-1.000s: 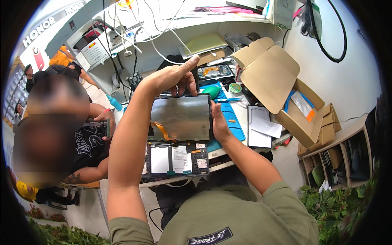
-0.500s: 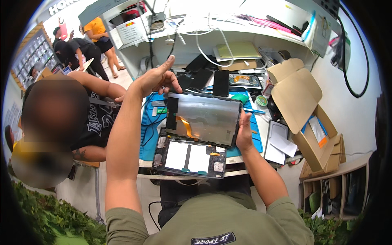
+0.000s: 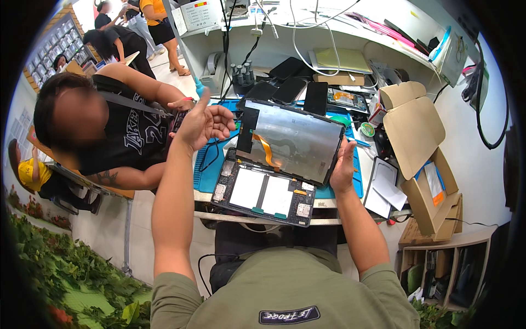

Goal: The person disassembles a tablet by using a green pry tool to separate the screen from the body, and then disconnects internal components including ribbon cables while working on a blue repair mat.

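Observation:
A tablet screen panel point(image 3: 298, 137), with its metallic back up, is propped at a tilt over the far side of an opened tablet body point(image 3: 262, 192). My right hand point(image 3: 343, 167) grips the panel's right edge, thumb on the near face; its other fingers are mostly hidden behind. An orange flex cable point(image 3: 266, 151) runs down the panel toward the body. Two white battery cells fill the body's middle. My left hand point(image 3: 204, 123) hovers left of the panel, apart from it, thumb up and fingers loosely bent with nothing visible in them.
A blue work mat point(image 3: 210, 164) lies beneath. Several dark phones point(image 3: 290, 89) and an opened device point(image 3: 348, 100) lie behind. An open cardboard box point(image 3: 416, 129) and a white tray with papers point(image 3: 382, 186) stand right. Cables hang from the shelf. A seated person point(image 3: 126, 126) is close on the left.
My left hand has drawn away from the panel's upper left corner, leftward and nearer to me. My right hand still holds the panel. The whole view has shifted a little.

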Demonstrator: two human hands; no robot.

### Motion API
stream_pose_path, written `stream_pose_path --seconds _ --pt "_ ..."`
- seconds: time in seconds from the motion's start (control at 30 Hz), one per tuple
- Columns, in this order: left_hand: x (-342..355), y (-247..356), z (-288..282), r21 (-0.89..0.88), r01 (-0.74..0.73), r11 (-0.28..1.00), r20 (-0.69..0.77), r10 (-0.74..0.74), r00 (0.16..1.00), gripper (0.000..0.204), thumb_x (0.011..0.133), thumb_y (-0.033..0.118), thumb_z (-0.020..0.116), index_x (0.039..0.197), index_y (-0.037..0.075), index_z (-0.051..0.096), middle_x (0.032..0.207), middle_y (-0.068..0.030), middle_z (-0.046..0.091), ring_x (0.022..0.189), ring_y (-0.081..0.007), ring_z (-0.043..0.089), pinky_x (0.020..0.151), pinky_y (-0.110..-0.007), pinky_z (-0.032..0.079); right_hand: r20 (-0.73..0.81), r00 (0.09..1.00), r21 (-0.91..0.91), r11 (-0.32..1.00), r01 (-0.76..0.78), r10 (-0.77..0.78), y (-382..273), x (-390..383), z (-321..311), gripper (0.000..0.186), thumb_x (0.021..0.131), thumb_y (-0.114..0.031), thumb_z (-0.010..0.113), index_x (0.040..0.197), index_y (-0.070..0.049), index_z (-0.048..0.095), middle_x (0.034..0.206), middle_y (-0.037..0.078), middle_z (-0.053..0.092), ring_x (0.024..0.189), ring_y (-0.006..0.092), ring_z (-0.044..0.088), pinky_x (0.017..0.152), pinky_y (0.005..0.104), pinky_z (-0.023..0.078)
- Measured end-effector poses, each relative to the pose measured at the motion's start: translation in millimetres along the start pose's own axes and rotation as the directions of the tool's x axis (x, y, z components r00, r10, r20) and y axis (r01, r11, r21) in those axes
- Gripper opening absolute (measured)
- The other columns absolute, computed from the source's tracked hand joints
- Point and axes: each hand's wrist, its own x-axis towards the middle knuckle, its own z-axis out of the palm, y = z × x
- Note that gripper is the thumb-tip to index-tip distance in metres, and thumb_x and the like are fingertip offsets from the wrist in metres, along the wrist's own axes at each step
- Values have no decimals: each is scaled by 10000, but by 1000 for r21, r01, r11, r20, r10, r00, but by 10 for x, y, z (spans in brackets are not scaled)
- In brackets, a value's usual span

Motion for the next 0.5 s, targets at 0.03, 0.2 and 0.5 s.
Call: stream_pose_path --seconds 0.03,0.2,0.5 --pt "-61 -54 72 -100 -23 995 -67 16 998 965 1049 829 319 1016 -47 720 943 -224 770 763 -264 795 671 -318 670 1 1000 9 1000 -4 4 -4 -5 0 881 1093 -752 361 1588 -25 422 1520 125 567 1417 236 534 1206 400 418" --pt "-354 -328 565 -448 -89 889 102 149 984 1003 1065 816 246 1019 -67 719 957 -268 767 815 -343 801 741 -386 682 -1 1000 32 999 -15 15 -8 -9 6 882 1090 -753 369 1591 -29 422 1517 122 571 1414 233 542 1201 400 428" --pt "-847 -774 627 -418 -122 900 293 261 920 1080 1026 871 157 924 -63 690 865 -315 724 675 -352 750 631 -400 641 18 1000 14 1000 20 -20 -21 6 34 843 1110 -722 348 1574 -27 457 1485 113 596 1391 209 553 1176 380 447"
